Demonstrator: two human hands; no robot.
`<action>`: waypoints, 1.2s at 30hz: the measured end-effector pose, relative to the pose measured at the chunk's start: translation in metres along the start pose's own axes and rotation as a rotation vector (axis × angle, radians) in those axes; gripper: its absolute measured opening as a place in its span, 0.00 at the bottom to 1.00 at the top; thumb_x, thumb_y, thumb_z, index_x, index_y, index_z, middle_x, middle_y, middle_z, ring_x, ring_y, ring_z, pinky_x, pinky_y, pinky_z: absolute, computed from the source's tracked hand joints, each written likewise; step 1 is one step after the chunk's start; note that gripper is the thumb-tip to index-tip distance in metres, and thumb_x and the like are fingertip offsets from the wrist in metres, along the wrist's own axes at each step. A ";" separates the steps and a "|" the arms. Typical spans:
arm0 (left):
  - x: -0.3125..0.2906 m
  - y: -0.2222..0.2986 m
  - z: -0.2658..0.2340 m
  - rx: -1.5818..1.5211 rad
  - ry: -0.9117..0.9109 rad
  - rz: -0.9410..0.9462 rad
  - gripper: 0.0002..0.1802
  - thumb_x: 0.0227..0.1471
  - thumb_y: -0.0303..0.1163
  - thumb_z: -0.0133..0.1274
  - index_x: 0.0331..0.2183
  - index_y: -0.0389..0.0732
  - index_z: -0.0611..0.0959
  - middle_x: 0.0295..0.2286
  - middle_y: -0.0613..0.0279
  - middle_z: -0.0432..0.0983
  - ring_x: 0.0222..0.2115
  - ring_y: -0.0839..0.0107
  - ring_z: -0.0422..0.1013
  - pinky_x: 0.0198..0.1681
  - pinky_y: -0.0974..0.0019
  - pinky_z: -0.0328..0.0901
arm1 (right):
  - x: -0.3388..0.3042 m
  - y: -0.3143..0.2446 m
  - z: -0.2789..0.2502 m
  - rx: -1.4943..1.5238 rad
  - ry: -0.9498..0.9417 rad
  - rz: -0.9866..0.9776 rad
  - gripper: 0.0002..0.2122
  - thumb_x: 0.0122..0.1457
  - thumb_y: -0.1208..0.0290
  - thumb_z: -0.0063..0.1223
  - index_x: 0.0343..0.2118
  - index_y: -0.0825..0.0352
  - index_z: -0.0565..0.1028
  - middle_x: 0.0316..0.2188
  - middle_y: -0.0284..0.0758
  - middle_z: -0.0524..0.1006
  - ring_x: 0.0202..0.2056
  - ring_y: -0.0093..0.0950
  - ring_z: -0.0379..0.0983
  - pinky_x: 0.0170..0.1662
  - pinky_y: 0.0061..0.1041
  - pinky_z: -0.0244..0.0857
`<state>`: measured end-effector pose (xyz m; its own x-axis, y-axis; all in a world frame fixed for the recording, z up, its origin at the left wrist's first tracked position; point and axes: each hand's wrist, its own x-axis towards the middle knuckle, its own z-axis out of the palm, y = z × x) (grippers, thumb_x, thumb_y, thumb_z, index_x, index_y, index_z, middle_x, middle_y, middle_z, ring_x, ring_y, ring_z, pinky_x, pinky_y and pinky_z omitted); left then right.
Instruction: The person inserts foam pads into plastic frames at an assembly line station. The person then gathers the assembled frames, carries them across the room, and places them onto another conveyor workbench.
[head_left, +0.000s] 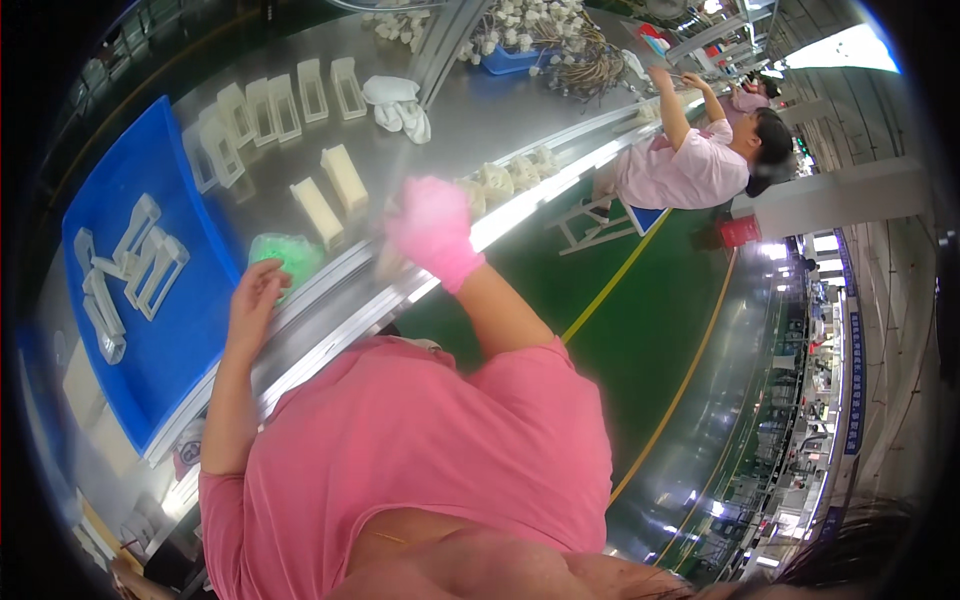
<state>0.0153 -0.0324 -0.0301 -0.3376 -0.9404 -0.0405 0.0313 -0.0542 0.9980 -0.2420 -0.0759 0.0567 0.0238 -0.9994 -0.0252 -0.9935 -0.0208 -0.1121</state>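
- On the far left of your tabletop (280,163), what have you got?

- That's my blue tray (160,160), with a loose jumble of white frames (125,265) in it. Just right of it, a row of cream holders (262,112) stands along the tabletop, kinda neat tbh.

- And your hands?

- My bare left hand (258,290) is at the near edge, by a green bundle (287,258). Fingers loosely bent and a bit apart, not clamped on anything I can see. Right past that, two cream blocks (331,194) lie side by side, apart from the row and the tray. White cloth (400,105) further back.

- Right hand?

- Pink glove, over the near rail. My right hand (432,228) is a total blur, so can't tell if it's closed on something. Pale bunched pieces (497,182) run along the edge just right of it.

- So how far along?

- Midway, I'd guess. Pieces are split between tray and row, and the two blocks sit in neither. Which lot counts as done and which is left? Honestly can't tell from here.
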 end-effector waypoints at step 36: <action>-0.007 0.019 -0.019 0.493 0.294 0.105 0.08 0.48 0.27 0.44 0.34 0.36 0.72 0.25 0.61 0.70 0.28 0.75 0.68 0.33 0.74 0.62 | 0.031 0.098 0.053 -0.067 0.362 0.231 0.14 0.41 0.70 0.48 0.33 0.69 0.69 0.34 0.43 0.70 0.33 0.39 0.66 0.39 0.34 0.59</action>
<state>0.0362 -0.0333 -0.0122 -0.0787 -0.9899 0.1181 -0.4146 0.1403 0.8991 -0.3330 -0.1074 -0.0078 -0.2289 -0.9229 0.3096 -0.9734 0.2149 -0.0790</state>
